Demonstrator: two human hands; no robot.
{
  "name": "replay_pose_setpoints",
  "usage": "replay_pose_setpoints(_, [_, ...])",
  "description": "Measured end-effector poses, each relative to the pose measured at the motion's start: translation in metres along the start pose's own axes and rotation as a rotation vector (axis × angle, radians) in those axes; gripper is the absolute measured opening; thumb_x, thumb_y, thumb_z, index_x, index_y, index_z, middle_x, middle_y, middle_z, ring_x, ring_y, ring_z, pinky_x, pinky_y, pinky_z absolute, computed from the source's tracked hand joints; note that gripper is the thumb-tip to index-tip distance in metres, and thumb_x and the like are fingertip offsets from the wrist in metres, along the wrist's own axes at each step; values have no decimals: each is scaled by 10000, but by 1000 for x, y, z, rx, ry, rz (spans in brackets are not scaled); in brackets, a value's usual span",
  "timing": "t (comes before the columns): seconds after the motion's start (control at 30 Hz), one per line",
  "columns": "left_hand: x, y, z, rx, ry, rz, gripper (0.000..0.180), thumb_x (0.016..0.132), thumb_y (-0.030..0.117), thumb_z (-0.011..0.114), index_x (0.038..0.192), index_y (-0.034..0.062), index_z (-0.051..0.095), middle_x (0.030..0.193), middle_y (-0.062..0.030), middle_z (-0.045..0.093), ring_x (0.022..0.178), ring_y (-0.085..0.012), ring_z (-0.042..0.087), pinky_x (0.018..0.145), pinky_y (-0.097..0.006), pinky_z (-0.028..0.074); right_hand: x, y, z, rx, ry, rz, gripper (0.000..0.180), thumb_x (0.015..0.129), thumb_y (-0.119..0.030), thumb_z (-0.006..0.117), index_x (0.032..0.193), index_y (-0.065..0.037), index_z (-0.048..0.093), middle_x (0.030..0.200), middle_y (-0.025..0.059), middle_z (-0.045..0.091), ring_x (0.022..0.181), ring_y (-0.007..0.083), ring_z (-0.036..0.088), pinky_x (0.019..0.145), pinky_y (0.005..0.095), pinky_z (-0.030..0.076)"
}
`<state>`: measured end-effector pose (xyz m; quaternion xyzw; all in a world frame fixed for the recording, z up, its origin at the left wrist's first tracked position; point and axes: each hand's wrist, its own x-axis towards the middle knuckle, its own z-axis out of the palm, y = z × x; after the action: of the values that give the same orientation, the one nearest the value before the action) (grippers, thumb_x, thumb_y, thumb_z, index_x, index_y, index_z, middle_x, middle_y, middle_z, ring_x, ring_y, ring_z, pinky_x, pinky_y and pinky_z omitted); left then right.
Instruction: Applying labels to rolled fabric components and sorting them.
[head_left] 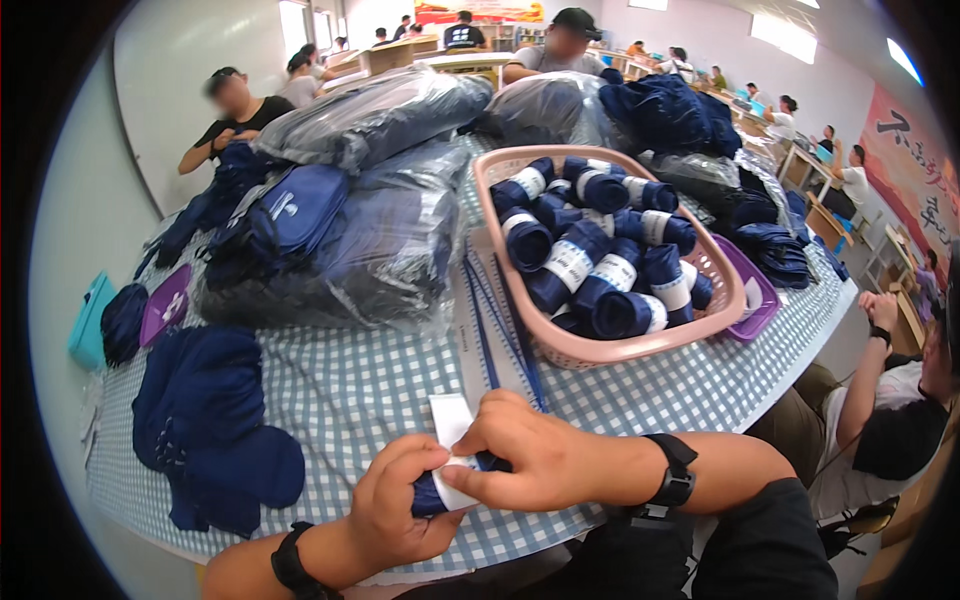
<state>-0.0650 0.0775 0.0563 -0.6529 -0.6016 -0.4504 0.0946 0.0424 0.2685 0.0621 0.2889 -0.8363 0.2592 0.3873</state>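
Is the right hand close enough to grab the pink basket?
Probably yes: the pink basket looks close, with checked cloth between, but the right hand is busy with a white strip.

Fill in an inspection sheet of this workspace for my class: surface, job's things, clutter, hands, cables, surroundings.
Surface: blue-and-white checked tablecloth, slightly wrinkled.
Job's things: navy roll with a white strip, one end sticking up; pink basket holding banded navy rolls.
Clutter: plastic-wrapped bundles, loose navy cloth, purple tray, teal bin.
Hands: left hand grips the navy roll; right hand pinches the white strip.
Cables: nothing clearly identifiable.
Surroundings: people at tables behind; seated person at right; red wall banner.
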Motion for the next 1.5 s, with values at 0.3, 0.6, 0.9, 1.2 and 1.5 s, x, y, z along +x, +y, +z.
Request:
replay_pose_setpoints(0.3, [-2,0,3,-68,28,-57,579,678,-18,794,1209,-34,564,1116,-244,661,954,-376,702,816,-388,589,3,4,-8,-9,-84,-29,347,813,-87,743,1141,1,675,976,148,585,868,309,586,736,401,487])
replay_pose_setpoints(0.6, [0,-14,-2,-134,120,-191,502,770,27,817,1201,-24,564,1075,-208,671,918,-356,707,791,-391,580,11,-6,-22,-195,37,95,758,643,-303,929,1237,-7,563,994,150,571,854,316,589,723,419,481])
replay_pose_setpoints(0.9, [0,-16,-4,-66,145,-180,476,797,89,847,1171,-32,579,1065,-208,678,938,-340,706,825,-385,575,8,-6,-33,8,-31,266,375,780,-307,846,864,-50,587,665,60,570,530,252,594,476,352,457])
replay_pose_setpoints(1.2, [1,-16,-3,-80,104,-200,456,801,97,845,1150,-26,578,1037,-200,680,912,-322,705,804,-373,570,4,-3,-28,49,-29,276,288,759,-170,845,744,-76,573,607,51,561,453,230,543,428,334,413])
replay_pose_setpoints(1.5, [2,-14,-2,-90,113,-219,465,793,100,856,1145,-26,579,1033,-207,681,916,-330,705,799,-382,571,5,-4,-27,46,-16,259,281,771,-171,838,761,-78,573,594,54,557,447,244,542,426,345,413])
